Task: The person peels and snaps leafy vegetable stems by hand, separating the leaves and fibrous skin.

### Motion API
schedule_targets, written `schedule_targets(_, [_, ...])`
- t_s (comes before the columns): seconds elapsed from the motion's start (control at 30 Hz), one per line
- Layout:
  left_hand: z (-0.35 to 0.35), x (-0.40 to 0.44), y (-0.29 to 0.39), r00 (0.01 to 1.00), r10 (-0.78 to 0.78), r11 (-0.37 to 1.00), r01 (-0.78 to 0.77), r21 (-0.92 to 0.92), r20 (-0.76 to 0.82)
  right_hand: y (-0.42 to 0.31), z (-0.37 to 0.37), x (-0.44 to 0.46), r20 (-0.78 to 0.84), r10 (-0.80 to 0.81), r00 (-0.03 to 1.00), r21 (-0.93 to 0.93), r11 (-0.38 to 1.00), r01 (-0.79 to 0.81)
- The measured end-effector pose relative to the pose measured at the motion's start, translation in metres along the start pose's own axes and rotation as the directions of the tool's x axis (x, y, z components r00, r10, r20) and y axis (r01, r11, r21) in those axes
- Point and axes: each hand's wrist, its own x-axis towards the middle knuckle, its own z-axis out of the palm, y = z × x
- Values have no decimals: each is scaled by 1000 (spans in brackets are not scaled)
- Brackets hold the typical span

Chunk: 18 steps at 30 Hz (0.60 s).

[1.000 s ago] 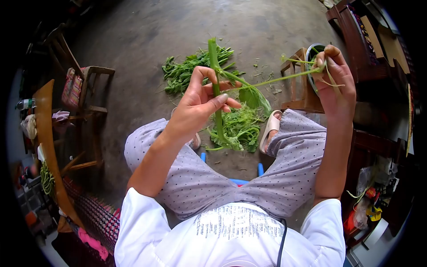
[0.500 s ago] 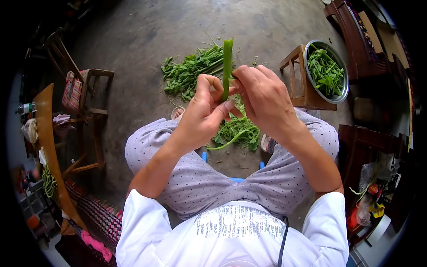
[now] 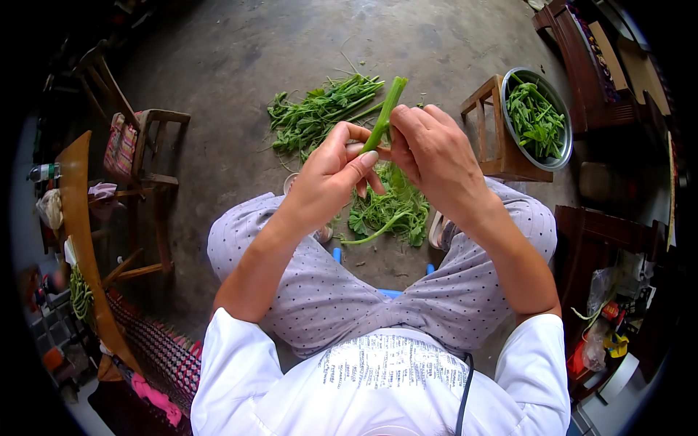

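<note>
In the middle of the scene: a green stalk (image 3: 385,112) is held up above the floor (image 3: 225,80), tilted, its cut top leaning away to the far right.
Left hand (image 3: 329,174): thumb and index finger are closed on the lower part of the stalk, the other fingers loosely curled.
Right hand (image 3: 440,152): back turned up, fingers bent close against the stalk's right side (the thumb is hidden, so I cannot tell what the tips pinch).
Far pile (image 3: 320,112): leafy green stems lying on the floor, beyond the left hand.
Near heap (image 3: 392,214): loose green strands and leaves on the floor, nearer the person's trousers (image 3: 320,298).
Basin (image 3: 569,134): to the right, on a wooden stool (image 3: 507,156), holding green leaves and stems (image 3: 536,123).
Far left: a wooden chair (image 3: 161,116) bearing a striped cloth (image 3: 120,145).
</note>
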Motion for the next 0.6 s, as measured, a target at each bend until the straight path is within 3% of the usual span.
schedule_targets(0.43, [-16,-2,5,998,-39,999,39,10,42,-3,7,5,-12,1,1000,-52,999,-2])
schedule_targets(0.6, [-27,-13,10,998,6,997,-2,-72,62,39,-1,14,-176,241,954,-29,968,-250])
